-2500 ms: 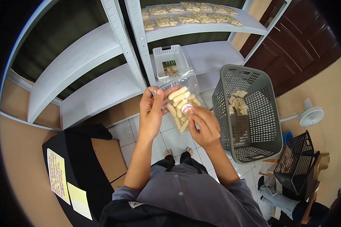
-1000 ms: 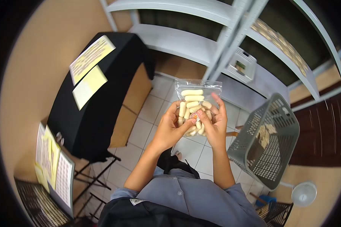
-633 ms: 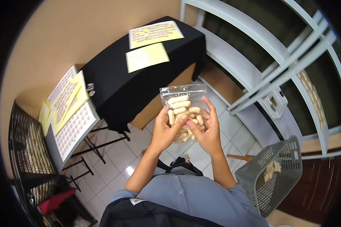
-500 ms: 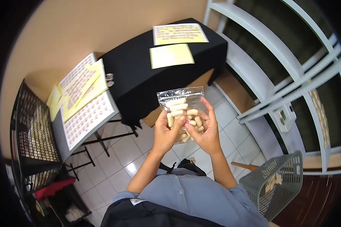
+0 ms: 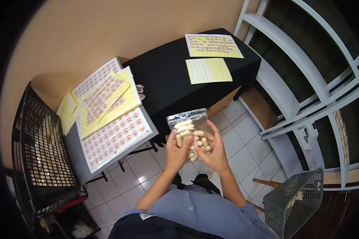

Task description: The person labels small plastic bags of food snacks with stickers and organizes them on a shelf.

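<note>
In front of my body I hold a clear zip bag [image 5: 186,118] with pale, finger-shaped pieces inside. My left hand [image 5: 176,153] grips its left side, thumb over the front. On the right side, my right hand [image 5: 215,150] has its fingers behind the plastic and its thumb on the front. Both thumbs press close to a small round sticker [image 5: 194,143] on the bag's face. The bag's zip edge points away from me.
Sticker sheets [image 5: 115,139] lie on a grey table at left beside a black crate [image 5: 48,143]. More yellow sheets [image 5: 217,71] lie on the black-covered table [image 5: 159,71]. White shelving [image 5: 279,44] and a grey basket [image 5: 283,207] stand at right.
My view has turned left, so the tables and shelves sit farther right and lower in it. Both hands still hold the bag, now slightly lower in the view.
</note>
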Demonstrator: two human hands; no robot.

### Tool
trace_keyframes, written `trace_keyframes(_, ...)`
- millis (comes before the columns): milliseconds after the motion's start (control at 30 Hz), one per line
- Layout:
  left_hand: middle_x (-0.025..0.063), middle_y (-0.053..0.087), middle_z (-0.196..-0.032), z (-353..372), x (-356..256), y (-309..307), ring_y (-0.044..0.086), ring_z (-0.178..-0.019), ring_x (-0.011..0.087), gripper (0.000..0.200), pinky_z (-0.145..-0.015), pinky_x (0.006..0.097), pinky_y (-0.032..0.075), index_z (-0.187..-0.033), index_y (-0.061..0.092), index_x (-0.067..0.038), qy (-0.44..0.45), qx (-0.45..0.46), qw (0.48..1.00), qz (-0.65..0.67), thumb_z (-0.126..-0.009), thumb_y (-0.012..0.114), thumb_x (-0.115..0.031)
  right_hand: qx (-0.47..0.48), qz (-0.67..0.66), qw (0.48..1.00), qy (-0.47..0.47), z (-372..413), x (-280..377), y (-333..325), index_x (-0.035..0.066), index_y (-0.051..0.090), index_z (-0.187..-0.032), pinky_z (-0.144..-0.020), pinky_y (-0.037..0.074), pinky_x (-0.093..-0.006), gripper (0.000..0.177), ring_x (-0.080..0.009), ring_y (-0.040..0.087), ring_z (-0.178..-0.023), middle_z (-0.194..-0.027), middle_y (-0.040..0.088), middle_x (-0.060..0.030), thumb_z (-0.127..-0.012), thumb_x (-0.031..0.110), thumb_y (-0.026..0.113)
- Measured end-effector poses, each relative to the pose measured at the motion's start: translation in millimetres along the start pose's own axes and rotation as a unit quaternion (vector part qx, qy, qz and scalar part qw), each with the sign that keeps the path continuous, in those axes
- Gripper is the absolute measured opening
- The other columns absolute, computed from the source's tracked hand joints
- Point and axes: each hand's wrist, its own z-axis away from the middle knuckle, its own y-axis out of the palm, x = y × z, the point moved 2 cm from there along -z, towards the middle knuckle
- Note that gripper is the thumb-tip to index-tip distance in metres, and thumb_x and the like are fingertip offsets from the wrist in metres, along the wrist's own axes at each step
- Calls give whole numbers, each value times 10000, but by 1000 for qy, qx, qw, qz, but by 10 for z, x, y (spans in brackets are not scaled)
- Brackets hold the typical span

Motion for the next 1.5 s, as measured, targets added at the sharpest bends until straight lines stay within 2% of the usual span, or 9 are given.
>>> trace_keyframes(133,57,562,-963,-128,378,310,536,-858,94,285,-741,223,443,-1078,453,-7,-27,32,999,18,-820,549,-83,-15,28,999,-19,135,-111,-618,19,211,-1289,-838,396,-265,722,-166,471,-1018,-1104,471,-125,-702,-17,628)
trace_keyframes(167,58,559,-961,-170,483,323,536,-859,95,273,-746,225,443,-1072,450,-5,-34,-4,999,31,-828,538,-88,-15,32,999,-22,146,-173,-835,19,211,-1289,-838,396,-265,722,-166,471,-1018,-1104,471,-125,-702,-17,628)
trace_keyframes(333,89,537,-985,-253,796,334,549,-869,136,279,-742,254,464,-1081,414,-9,-90,-102,984,118,-833,520,-80,-167,109,978,61,-14,-511,-1729,-4,443,-1132,-769,429,-263,462,-154,529,-925,-986,541,-87,-717,37,641)
trace_keyframes(433,95,524,-1018,-376,854,368,548,-882,145,349,-745,255,467,-1114,389,-8,-79,-117,986,92,-805,547,-48,-171,184,968,16,-448,-518,-1859,-1,519,-1035,-726,450,-279,317,-168,553,-877,-919,568,-80,-738,49,618)
trace_keyframes(600,105,506,-1081,-1257,813,395,524,-968,158,414,-835,273,428,-1153,371,-1,-26,-135,987,87,-787,564,-20,-127,285,941,-130,-1907,-644,-1812,-5,546,-951,-718,462,-297,229,-227,570,-867,-918,577,-130,-736,59,597)
trace_keyframes(767,124,514,-1067,-2241,798,276,549,-926,180,389,-781,287,470,-1156,371,15,-31,-145,979,139,-803,527,-26,-103,374,907,-164,-3023,-814,-1697,-20,532,-951,-806,428,-336,235,-322,534,-911,-963,557,-162,-727,46,567)
trace_keyframes(833,143,494,-1107,-2534,847,245,537,-967,230,389,-815,332,463,-1189,351,9,-95,-82,949,289,-841,463,-123,-80,407,893,-174,-3335,-987,-1686,-20,528,-973,-819,426,-351,263,-324,535,-929,-1001,553,-169,-727,56,581)
trace_keyframes(1033,138,463,-1151,-3002,1064,189,499,-1029,228,452,-867,341,428,-1225,323,7,-161,-46,940,297,-834,472,-162,-78,504,849,-138,-3609,-1257,-1705,-44,480,-1092,-927,353,-357,415,-313,439,-1096,-1164,483,-161,-731,118,605)
trace_keyframes(1500,126,461,-1154,-3092,1231,167,500,-1034,223,466,-874,331,429,-1239,319,-10,-224,-30,949,221,-820,491,-119,-109,458,876,-100,-3678,-1168,-1666,3,602,-871,-835,431,-340,177,-281,528,-999,-1014,582,-130,-702,53,607)
